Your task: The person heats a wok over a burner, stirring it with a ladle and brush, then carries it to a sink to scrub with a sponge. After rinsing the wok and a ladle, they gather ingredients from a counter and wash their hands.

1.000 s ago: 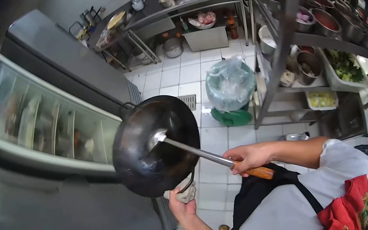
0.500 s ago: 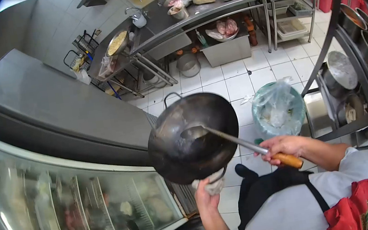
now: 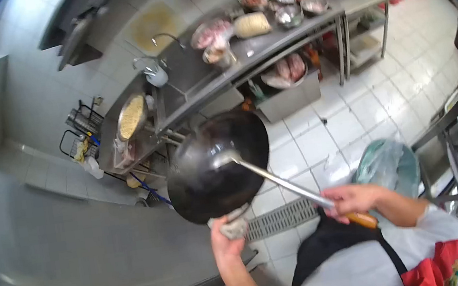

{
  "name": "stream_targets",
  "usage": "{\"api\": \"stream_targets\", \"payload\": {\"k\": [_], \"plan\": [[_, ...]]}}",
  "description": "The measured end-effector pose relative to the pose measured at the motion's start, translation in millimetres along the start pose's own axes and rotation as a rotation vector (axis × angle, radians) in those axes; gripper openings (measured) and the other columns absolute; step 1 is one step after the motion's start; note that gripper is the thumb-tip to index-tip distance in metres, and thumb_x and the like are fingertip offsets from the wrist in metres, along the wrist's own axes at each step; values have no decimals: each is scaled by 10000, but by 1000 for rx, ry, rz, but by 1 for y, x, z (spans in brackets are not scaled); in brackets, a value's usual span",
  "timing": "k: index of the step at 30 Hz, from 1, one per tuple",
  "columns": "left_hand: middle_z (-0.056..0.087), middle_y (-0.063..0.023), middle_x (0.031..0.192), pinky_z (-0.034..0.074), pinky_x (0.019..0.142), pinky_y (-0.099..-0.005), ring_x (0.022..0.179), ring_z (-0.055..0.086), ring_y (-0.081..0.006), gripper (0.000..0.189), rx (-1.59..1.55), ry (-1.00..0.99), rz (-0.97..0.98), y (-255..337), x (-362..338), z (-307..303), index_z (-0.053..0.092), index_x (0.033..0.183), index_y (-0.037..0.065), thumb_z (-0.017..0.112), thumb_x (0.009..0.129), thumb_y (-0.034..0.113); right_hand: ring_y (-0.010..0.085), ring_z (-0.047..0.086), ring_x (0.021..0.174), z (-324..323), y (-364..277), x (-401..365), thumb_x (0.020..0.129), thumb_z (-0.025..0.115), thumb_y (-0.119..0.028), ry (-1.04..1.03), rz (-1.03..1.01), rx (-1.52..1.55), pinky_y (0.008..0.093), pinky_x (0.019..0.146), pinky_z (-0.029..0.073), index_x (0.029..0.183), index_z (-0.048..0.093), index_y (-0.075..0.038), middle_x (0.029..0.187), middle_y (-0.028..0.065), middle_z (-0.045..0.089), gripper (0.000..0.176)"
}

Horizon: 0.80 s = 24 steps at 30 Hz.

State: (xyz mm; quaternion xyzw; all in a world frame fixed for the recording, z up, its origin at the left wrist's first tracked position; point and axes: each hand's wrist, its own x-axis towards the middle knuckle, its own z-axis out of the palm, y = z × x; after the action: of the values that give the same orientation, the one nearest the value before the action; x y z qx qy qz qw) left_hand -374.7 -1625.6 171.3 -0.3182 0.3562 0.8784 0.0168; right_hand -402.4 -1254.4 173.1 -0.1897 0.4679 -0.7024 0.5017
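A large dark wok [image 3: 197, 190] hangs in front of me, its inside tilted up toward the camera. My left hand [image 3: 226, 246] is closed around a pale folded cloth [image 3: 234, 229] at the wok's near handle. In my right hand [image 3: 353, 200] is a ladle [image 3: 283, 184] with a long metal shaft and a wooden grip. The ladle's head lies inside the wok, shiny near its middle. The fingers of my right hand wrap the shaft just above the wood.
Ahead runs a steel counter [image 3: 193, 91] with a sink and bowls of food. A bowl of yellow pieces [image 3: 132, 118] sits at its left end. At right stands a lined bin [image 3: 408, 163]. A floor drain [image 3: 282, 218] lies below; a steel cabinet [image 3: 79, 238] fills the left.
My view has turned and moved forward toward the counter. The wok and ladle have travelled along with me; the glass-fronted case at left has mostly dropped out of view.
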Motion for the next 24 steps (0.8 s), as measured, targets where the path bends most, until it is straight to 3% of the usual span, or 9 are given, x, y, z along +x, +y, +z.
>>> {"api": "stream_targets", "payload": {"k": [6, 9, 11, 14, 16, 19, 21, 24], "plan": [[649, -172, 944, 508, 680, -405, 806, 620, -313, 313, 131, -51, -105, 138, 119, 34, 586, 1010, -28, 532, 823, 217, 107, 528, 592, -43, -75, 161, 876, 496, -61, -16, -89, 129, 253, 573, 453, 1254, 419, -18, 788, 22, 491, 388], [652, -169, 969, 506, 686, -386, 822, 619, -305, 339, 156, 79, -90, 205, 192, 53, 594, 1024, -17, 529, 829, 252, 106, 533, 593, -68, -101, 232, 879, 510, -70, 9, -124, 96, 252, 571, 456, 1246, 428, -27, 785, 19, 494, 379], [651, -159, 988, 507, 693, -378, 841, 617, -296, 333, 187, -71, -154, 247, 249, 66, 599, 1019, -2, 543, 824, 262, 106, 541, 572, -75, -119, 277, 847, 551, -77, 73, -127, 114, 240, 538, 461, 1284, 414, -27, 823, 31, 489, 461], [657, -157, 961, 522, 685, -378, 835, 624, -295, 325, 211, -101, -237, 301, 317, 78, 618, 980, -7, 534, 825, 266, 115, 544, 579, -87, -149, 337, 842, 529, -62, 111, -195, 85, 248, 563, 461, 1290, 406, -20, 824, 36, 493, 466], [658, -157, 949, 533, 683, -381, 830, 628, -298, 316, 230, -121, -282, 328, 366, 93, 624, 960, -7, 528, 828, 264, 118, 546, 580, -99, -164, 370, 839, 516, -53, 157, -216, 69, 252, 573, 461, 1292, 403, -20, 825, 40, 496, 468], [649, -176, 970, 552, 678, -386, 853, 628, -323, 326, 264, -148, -298, 356, 445, 110, 622, 972, -17, 505, 828, 251, 104, 535, 577, -117, -196, 409, 907, 511, -73, 233, -251, 71, 260, 555, 445, 1190, 442, -38, 769, 14, 492, 293], [630, -213, 1024, 558, 674, -355, 917, 616, -360, 401, 247, -173, -332, 372, 502, 117, 613, 1050, -47, 482, 817, 251, 108, 541, 578, -136, -214, 441, 891, 517, -70, 275, -256, 60, 257, 563, 451, 1195, 443, -34, 779, 14, 501, 315], [613, -249, 1027, 551, 694, -407, 886, 610, -376, 407, 250, -131, -406, 382, 584, 123, 599, 1059, -56, 480, 818, 250, 120, 557, 589, -175, -225, 486, 864, 530, -68, 333, -204, 99, 256, 559, 455, 1179, 456, -23, 786, 26, 515, 327]]}}
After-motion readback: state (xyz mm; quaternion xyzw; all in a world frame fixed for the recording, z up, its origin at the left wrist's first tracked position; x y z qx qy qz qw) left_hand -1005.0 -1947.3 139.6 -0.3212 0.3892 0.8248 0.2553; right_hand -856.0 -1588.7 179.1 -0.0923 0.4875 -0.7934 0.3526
